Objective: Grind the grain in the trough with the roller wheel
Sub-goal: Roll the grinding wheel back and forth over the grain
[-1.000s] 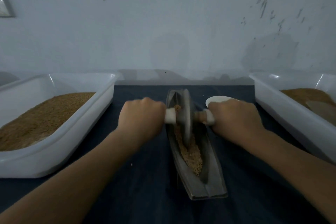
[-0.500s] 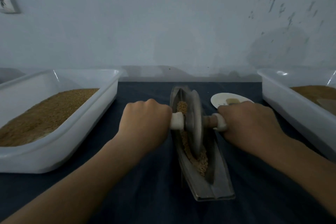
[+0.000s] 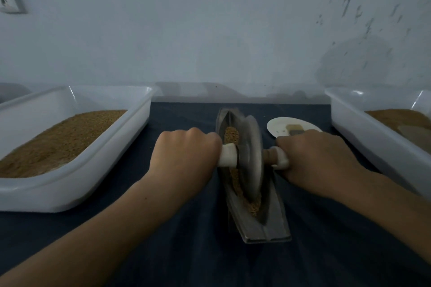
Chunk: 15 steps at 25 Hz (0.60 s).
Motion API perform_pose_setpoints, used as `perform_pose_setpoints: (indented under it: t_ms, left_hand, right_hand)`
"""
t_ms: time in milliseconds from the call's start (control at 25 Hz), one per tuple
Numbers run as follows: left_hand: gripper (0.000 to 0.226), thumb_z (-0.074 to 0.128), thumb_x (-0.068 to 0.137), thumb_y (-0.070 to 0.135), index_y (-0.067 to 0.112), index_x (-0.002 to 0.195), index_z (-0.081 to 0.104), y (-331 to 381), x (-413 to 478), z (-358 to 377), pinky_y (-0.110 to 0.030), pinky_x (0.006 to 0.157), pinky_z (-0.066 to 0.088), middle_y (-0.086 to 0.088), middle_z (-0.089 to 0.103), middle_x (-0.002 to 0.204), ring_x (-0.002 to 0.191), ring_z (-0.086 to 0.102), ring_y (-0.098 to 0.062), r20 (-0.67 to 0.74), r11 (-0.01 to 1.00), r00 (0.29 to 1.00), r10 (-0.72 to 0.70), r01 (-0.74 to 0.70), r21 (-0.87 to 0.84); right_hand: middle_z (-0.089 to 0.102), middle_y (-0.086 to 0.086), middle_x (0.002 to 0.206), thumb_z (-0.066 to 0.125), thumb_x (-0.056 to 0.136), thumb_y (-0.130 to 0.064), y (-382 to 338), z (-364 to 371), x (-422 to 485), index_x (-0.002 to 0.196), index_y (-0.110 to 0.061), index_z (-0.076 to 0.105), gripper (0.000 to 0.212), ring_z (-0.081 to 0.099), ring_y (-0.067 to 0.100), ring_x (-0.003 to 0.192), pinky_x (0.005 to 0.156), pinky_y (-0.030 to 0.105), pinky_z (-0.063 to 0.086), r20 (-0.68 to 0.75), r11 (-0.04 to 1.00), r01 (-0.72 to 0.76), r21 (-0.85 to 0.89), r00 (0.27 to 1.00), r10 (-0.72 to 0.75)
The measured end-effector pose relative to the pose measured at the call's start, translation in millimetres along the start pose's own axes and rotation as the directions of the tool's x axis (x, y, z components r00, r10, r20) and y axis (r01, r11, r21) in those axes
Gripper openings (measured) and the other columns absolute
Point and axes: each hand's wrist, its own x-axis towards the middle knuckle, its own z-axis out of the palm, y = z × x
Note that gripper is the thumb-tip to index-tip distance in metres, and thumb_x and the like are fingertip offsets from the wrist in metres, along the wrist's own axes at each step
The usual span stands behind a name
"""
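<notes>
A narrow grey metal trough (image 3: 268,230) lies lengthwise on the dark cloth in front of me, with brown grain (image 3: 232,135) along its groove. The metal roller wheel (image 3: 253,156) stands on edge in the trough near its middle. My left hand (image 3: 184,154) grips the white left handle (image 3: 227,155) of the wheel's axle. My right hand (image 3: 314,158) grips the right handle (image 3: 279,158). Grain shows both beyond the wheel and on the near side under it.
A white tub (image 3: 93,170) of brown grain stands at the left, and another white tub (image 3: 373,147) with brown powder at the right. A small white dish (image 3: 279,124) holding a brush sits behind my right hand. A pale wall rises right behind the table.
The wheel has rolled toward me along the trough with both hands on its handles, uncovering grain at the far end. The camera view has shifted slightly.
</notes>
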Motion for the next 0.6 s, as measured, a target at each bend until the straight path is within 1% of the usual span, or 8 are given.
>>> perform_pose_setpoints:
  t_ms: [40, 120, 240, 320, 360, 440, 520, 600]
  left_hand:
    - [0.055, 0.085, 0.055, 0.022, 0.023, 0.064, 0.031, 2, 2, 2, -0.020, 0.046, 0.006, 0.007, 0.021, 0.049, 0.042, 0.005, -0.010, 0.011, 1.000, 1.000, -0.015, 0.015, 0.018]
    - [0.041, 0.075, 0.072, 0.020, 0.021, 0.067, 0.035, 5, 13, 13, -0.025, 0.045, 0.009, 0.005, 0.024, 0.054, 0.042, 0.013, -0.014, 0.076, 0.994, 0.994, -0.080, 0.074, 0.079]
    - [0.009, 0.061, 0.087, 0.018, 0.019, 0.082, 0.054, -1, 56, 25, -0.030, 0.049, 0.026, 0.002, 0.034, 0.062, 0.051, 0.034, -0.019, 0.096, 0.992, 0.989, -0.109, 0.102, 0.072]
    - [0.003, 0.060, 0.088, 0.017, 0.019, 0.089, 0.061, -5, 69, 22, -0.033, 0.055, 0.035, 0.002, 0.040, 0.067, 0.062, 0.051, -0.024, 0.145, 0.996, 0.987, -0.071, 0.063, 0.060]
    - [0.003, 0.060, 0.088, 0.019, 0.021, 0.091, 0.060, -6, 66, 21, -0.034, 0.056, 0.036, 0.002, 0.041, 0.069, 0.067, 0.056, -0.026, 0.160, 0.998, 0.985, -0.058, 0.052, 0.040]
    - [0.010, 0.063, 0.086, 0.027, 0.027, 0.085, 0.054, -6, 42, 20, -0.033, 0.054, 0.032, 0.005, 0.036, 0.069, 0.062, 0.050, -0.022, 0.155, 0.998, 0.986, -0.057, 0.059, -0.010]
    - [0.034, 0.072, 0.076, 0.035, 0.031, 0.073, 0.038, -5, 11, 18, -0.027, 0.047, 0.020, 0.009, 0.025, 0.060, 0.047, 0.026, -0.013, 0.085, 0.999, 0.996, -0.027, 0.030, -0.034]
    - [0.052, 0.080, 0.062, 0.036, 0.032, 0.067, 0.029, -7, 1, 16, -0.022, 0.045, 0.007, 0.010, 0.014, 0.055, 0.043, 0.008, -0.010, 0.033, 1.000, 0.999, -0.009, 0.008, 0.008]
  right_hand:
    - [0.043, -0.012, 0.062, 0.056, 0.077, -0.055, 0, 1, 3, 0.066, -0.034, 0.035, 0.032, 0.028, 0.003, 0.052, 0.045, 0.022, 0.016, 0.020, 1.000, -0.026, 0.002, 0.999, 0.026]
    - [0.048, -0.010, 0.068, 0.055, 0.081, -0.051, -3, 5, 26, 0.067, -0.031, 0.040, 0.029, 0.038, 0.004, 0.057, 0.047, 0.025, 0.020, 0.128, 0.991, -0.122, 0.048, 0.985, 0.115]
    - [0.060, -0.005, 0.081, 0.060, 0.085, -0.042, -4, 12, 66, 0.076, -0.030, 0.055, 0.016, 0.053, 0.015, 0.068, 0.053, 0.029, 0.033, 0.255, 0.966, -0.228, 0.126, 0.948, 0.190]
    - [0.064, -0.003, 0.085, 0.061, 0.087, -0.039, -4, 16, 70, 0.078, -0.029, 0.058, 0.014, 0.053, 0.016, 0.068, 0.054, 0.030, 0.036, 0.278, 0.954, -0.255, 0.160, 0.939, 0.204]
    - [0.063, -0.004, 0.084, 0.062, 0.087, -0.040, -4, 15, 64, 0.077, -0.029, 0.055, 0.016, 0.048, 0.014, 0.065, 0.052, 0.029, 0.032, 0.261, 0.959, -0.245, 0.142, 0.944, 0.202]
    - [0.054, -0.009, 0.076, 0.064, 0.085, -0.042, -3, 13, 46, 0.071, -0.030, 0.043, 0.028, 0.040, 0.010, 0.059, 0.047, 0.027, 0.023, 0.121, 0.988, -0.151, 0.038, 0.982, 0.146]
    - [0.041, -0.010, 0.061, 0.072, 0.075, -0.041, -6, 6, 24, 0.066, -0.030, 0.030, 0.045, 0.029, 0.005, 0.049, 0.044, 0.023, 0.016, -0.046, 0.996, -0.036, -0.082, 0.998, 0.032]
    - [0.029, -0.011, 0.054, 0.079, 0.063, -0.038, -6, 2, 14, 0.065, -0.032, 0.024, 0.056, 0.014, 0.001, 0.047, 0.046, 0.017, 0.010, -0.103, 0.992, 0.003, -0.125, 0.995, -0.016]
